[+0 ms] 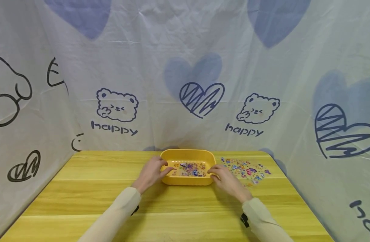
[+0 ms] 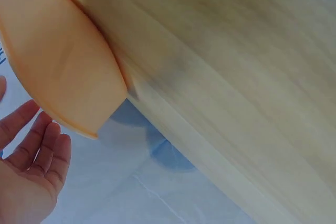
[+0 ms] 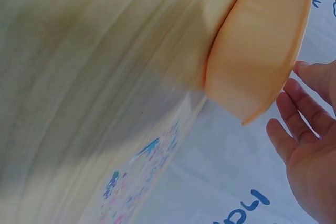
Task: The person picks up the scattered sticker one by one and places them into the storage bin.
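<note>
A yellow plastic basin (image 1: 188,181) stands on the table between the hands, with small multicoloured pieces (image 1: 191,169) scattered over its floor. At its left end is the left hand (image 1: 151,171), the thumb reaching over the rim; in the left wrist view a fingertip (image 2: 30,107) is right at the rim, and the fingers are loosely bent. The right hand (image 1: 228,181) is at the opposite end, its fingertips over the rim in the head view. Its fingers are spread and relaxed beside the basin wall (image 3: 257,51) in the right wrist view.
More colourful small pieces (image 1: 248,170) lie spread on the wood-patterned table (image 1: 185,215) to the right of the basin. A white curtain (image 1: 160,67) printed with hearts and bears hangs behind the table's far edge and along both sides.
</note>
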Available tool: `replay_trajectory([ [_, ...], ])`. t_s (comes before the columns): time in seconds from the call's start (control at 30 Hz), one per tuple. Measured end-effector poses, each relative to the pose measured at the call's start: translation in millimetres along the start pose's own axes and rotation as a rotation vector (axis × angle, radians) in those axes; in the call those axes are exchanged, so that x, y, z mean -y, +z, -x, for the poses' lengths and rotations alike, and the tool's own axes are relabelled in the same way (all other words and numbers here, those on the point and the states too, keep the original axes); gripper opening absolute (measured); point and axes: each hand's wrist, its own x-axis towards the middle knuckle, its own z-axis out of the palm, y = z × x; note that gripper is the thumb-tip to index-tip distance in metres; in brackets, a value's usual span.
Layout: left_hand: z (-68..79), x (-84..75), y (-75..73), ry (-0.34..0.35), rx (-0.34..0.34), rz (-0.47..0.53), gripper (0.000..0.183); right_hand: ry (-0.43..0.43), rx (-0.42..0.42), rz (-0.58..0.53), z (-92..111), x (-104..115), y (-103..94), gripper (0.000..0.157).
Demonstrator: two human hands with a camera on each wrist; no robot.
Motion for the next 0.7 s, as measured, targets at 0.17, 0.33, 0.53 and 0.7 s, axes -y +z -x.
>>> replay_trajectory([
  [0.17,5.5,-1.4,1.6,0.037,0.057,0.003,0.039,0.012,-0.05,-0.002,3.5,-7.8,-0.9,0.019],
  [0.33,8.3,-1.5,2.7,0.057,0.102,-0.006,0.037,0.038,-0.1,0.007,7.8,-14.4,-2.9,0.016],
  [0.53,11.3,0.2,2.6,0.044,0.115,0.008,0.03,0.082,-0.145,0.037,12.8,-23.3,-3.6,0.014],
  [0.7,14.6,4.0,3.0,0.055,0.106,0.014,0.029,0.165,-0.095,0.033,17.8,-32.2,-6.0,0.014],
])
